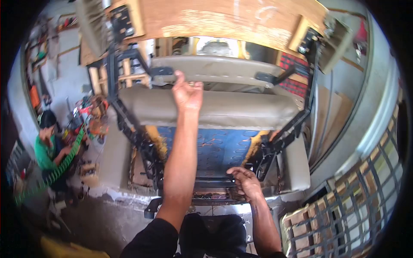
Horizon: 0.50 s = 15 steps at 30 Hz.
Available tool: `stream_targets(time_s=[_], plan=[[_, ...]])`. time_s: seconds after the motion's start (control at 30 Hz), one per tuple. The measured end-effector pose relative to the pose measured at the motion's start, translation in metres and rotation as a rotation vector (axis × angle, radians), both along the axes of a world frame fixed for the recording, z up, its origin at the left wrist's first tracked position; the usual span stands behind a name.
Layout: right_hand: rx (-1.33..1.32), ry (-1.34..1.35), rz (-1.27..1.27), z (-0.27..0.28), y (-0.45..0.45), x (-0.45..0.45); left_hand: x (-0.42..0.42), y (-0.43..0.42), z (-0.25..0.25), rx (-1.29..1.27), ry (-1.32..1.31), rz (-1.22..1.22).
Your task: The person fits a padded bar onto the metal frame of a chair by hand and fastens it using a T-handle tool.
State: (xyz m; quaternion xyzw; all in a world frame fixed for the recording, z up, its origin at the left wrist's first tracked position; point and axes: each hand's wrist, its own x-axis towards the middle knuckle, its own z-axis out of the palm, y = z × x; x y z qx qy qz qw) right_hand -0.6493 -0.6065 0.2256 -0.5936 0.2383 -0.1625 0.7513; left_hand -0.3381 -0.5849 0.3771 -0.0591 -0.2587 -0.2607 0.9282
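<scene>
Left grip (188, 93) loosely open; right grip (246, 184) by the coil spring (232, 194) — can't tell its hold — best kept steady.

You're in a furn. workshop, upholstery type: grey seat unit (241, 107) in front of you w/ springs (211, 141) exposed; webbed wood frame (301, 217) to your R; green coiled hose (74, 151), co-worker (44, 148) & equip. clutter (94, 114) to your L; stained floor (109, 215).

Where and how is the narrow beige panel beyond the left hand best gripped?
Grip the panel mid-length by its near edge, probably from the wearer's side: it is long, and black brackets sit towards its ends, leaving the middle mostly bare.
</scene>
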Motion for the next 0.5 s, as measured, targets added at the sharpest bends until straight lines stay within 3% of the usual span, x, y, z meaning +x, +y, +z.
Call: stream_targets(time_s=[0.3,0.43,0.5], plan=[[-0.071,-0.004,-0.008,0.005,-0.007,-0.004,0.004,0.003,0.004,-0.002,-0.026,-0.002],[-0.368,-0.111,-0.207,0.029,-0.021,0.009,-0.008,0.004,0.007,0.002,-0.011,0.035],[-0.508,-0.119,-0.354,0.073,-0.024,0.012,-0.002,0.005,0.005,-0.022,-0.023,0.023]])
